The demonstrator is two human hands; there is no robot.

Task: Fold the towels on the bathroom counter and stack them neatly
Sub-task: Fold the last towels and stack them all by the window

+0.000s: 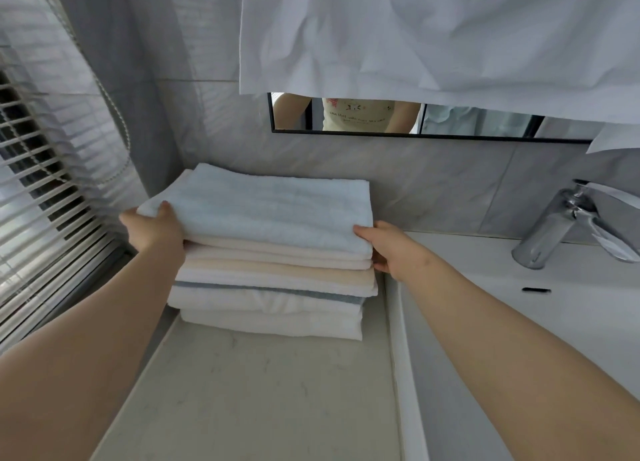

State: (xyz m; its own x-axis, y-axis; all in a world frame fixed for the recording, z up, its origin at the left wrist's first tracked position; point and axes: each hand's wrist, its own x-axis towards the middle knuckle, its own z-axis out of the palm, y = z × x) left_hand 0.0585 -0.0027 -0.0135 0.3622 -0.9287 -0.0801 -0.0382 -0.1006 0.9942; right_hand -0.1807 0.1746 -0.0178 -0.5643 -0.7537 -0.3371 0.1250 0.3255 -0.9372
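A stack of several folded towels [273, 287] stands at the back of the pale stone counter [263, 391], against the tiled wall. The top towel [266, 207] is pale blue-white; beneath it lie cream, peach and white ones, one with a grey-blue stripe. My left hand [152, 228] grips the top towel's near left corner, thumb on top. My right hand [384, 249] holds its near right corner, thumb on top, fingers tucked under the edge.
A white sink basin [519, 322] with a chrome tap [568, 221] lies to the right. Window blinds [41, 200] and a beaded cord fill the left. A white cloth [433, 37] hangs over the mirror [381, 121] above.
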